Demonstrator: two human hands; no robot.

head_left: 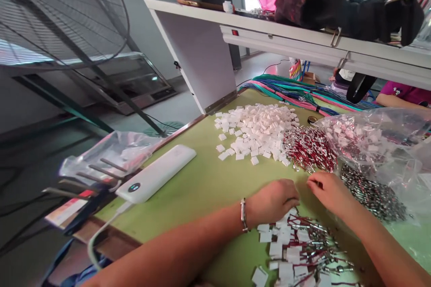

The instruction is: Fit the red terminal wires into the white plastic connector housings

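My left hand [274,199] rests on the green table [202,184], fingers curled closed; what they hold is hidden. My right hand [328,190] is close beside it, fingertips pinched on something small I cannot make out, at the edge of a heap of red wires with metal terminals [310,148]. Behind lies a pile of small white plastic housings [256,130]. Under my wrists sits a pile of assembled white housings with red wires [296,246]. A bracelet circles my left wrist.
A white power bank [156,172] with a cable lies at the table's left, near a clear bag [114,152]. More clear bags of parts [377,143] lie right. Coloured cable bundles [296,92] stretch behind. A white shelf [269,27] hangs overhead; another person's arm [400,98] shows far right.
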